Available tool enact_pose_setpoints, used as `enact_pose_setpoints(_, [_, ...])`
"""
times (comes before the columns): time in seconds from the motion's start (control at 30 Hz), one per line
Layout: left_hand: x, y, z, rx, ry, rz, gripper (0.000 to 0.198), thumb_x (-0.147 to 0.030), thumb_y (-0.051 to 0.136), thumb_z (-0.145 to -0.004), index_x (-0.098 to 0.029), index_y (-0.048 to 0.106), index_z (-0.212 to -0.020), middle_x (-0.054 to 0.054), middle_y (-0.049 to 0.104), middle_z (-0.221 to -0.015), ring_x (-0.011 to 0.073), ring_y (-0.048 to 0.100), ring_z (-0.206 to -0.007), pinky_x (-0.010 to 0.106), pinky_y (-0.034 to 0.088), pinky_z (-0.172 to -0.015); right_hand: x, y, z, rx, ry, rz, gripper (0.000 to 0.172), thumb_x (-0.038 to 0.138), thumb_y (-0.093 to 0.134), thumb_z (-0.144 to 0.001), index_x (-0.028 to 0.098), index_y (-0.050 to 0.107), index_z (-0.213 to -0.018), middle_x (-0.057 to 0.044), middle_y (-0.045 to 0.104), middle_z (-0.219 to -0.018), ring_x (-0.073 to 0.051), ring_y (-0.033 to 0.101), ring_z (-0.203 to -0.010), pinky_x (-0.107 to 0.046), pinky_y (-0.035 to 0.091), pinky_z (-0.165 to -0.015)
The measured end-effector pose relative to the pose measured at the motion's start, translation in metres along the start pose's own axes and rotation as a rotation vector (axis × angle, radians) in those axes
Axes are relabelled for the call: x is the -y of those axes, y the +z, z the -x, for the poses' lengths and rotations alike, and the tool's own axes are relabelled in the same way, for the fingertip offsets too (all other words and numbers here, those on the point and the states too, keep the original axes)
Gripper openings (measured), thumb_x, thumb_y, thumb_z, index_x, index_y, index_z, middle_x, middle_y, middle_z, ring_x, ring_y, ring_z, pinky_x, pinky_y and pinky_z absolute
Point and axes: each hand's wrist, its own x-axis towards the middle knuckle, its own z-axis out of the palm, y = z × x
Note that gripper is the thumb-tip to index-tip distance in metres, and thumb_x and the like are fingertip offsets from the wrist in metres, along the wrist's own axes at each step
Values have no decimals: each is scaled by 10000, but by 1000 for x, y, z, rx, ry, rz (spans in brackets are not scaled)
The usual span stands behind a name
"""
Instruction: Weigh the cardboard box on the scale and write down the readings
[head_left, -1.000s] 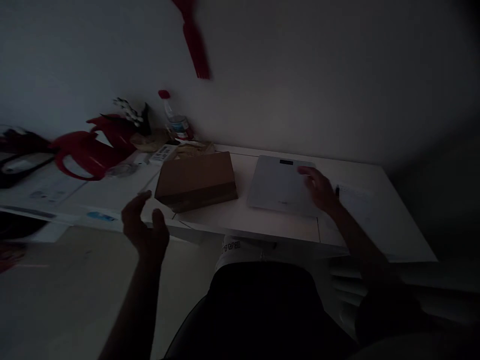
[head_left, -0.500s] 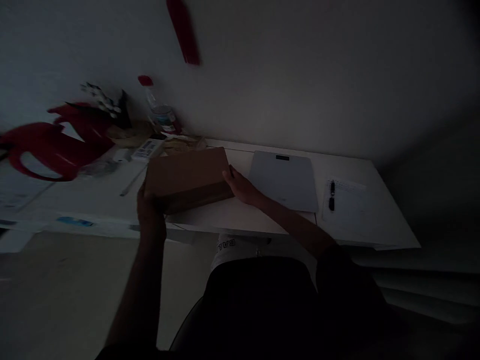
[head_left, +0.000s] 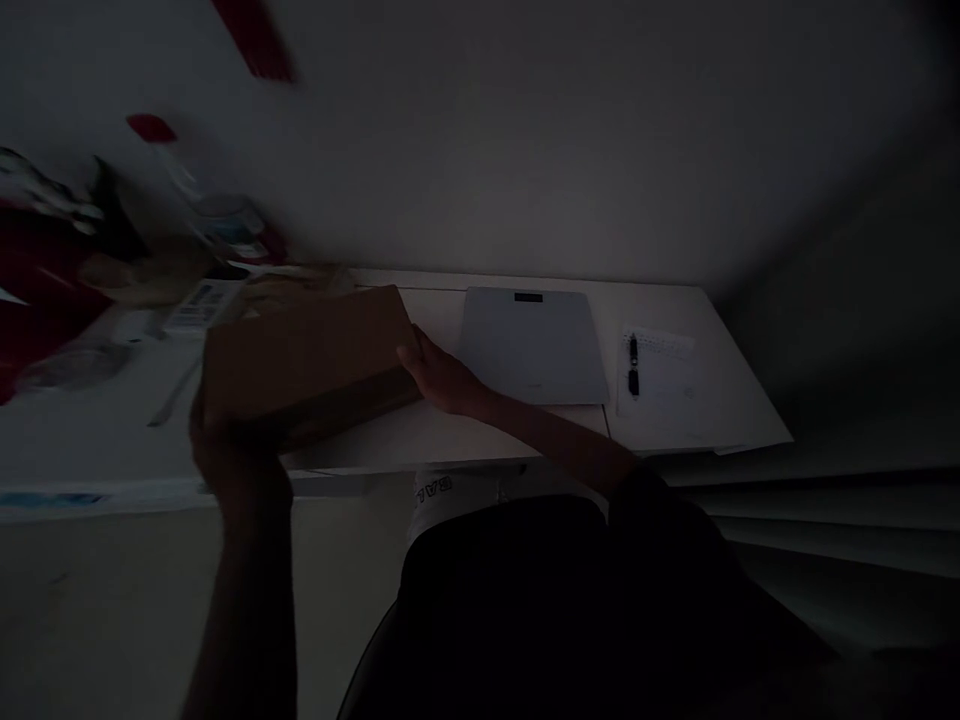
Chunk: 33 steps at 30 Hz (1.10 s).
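A brown cardboard box (head_left: pixel 307 350) is held between my two hands over the left part of the white table (head_left: pixel 397 440), slightly tilted. My left hand (head_left: pixel 229 450) grips its left end, with the fingers mostly hidden behind the box. At the right end, my right hand (head_left: pixel 439 375) presses against the side, thumb toward the top. Just right of that hand lies a flat grey scale (head_left: pixel 532 350) with a small dark display. Dim light makes it hard to tell whether the box's underside touches the table.
Right of the scale, a dark pen (head_left: pixel 634 365) rests on a sheet of paper (head_left: pixel 667 400). On the left stand a red-capped bottle (head_left: pixel 232 225), a white labelled box (head_left: pixel 202 305) and a blurred red watering can (head_left: pixel 45 270). A wall rises behind the table.
The view has swung so that the table's things sit further left in the picture. The box, still between both hands, has shifted slightly left relative to the scale.
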Motion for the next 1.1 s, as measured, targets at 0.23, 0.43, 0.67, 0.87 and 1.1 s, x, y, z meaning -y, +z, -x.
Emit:
enact_pose_setpoints(0.23, [-26,31,7,58,88,127,538,-266,539,-842,-172,546,-1371,35,556,-1381,275,474,-1326,456,388,-1132,22,-39,26,-34,-36,-55,844,708,241,-942,189,68,-1586,-59,266,-1579,-285,392,-1369,-451,407,-1094])
enact_pose_setpoints(0.43, [-46,83,11,249,147,220,533,-234,536,-843,-178,547,-1373,16,533,-1408,253,436,-1361,414,353,-1165,34,-93,55,-148,-47,5,732,668,229,-968,267,148,-1576,-8,347,-1541,-256,423,-1349,-425,419,-1096])
enact_pose_setpoints(0.67, [-41,151,28,398,163,208,519,-380,538,-917,-160,513,-1387,79,530,-1399,242,490,-1300,401,376,-1138,16,-152,88,-384,15,128,762,701,147,-963,238,212,-1564,-36,418,-1494,-277,378,-1388,-471,339,-1155])
enact_pose_setpoints(0.87, [-30,188,51,570,122,159,586,-494,484,-938,-177,452,-1429,93,440,-1481,244,423,-1358,355,378,-1126,-9,-179,117,-519,112,167,767,714,139,-951,242,298,-1534,-53,500,-1419,-285,459,-1323,-468,397,-1106])
enact_pose_setpoints(1.1, [-16,197,66,606,74,81,573,-485,462,-964,-178,446,-1448,92,425,-1496,245,401,-1377,381,324,-1163,-35,-185,132,-592,154,195,713,654,185,-968,227,370,-1508,-65,565,-1343,-288,457,-1332,-476,364,-1134])
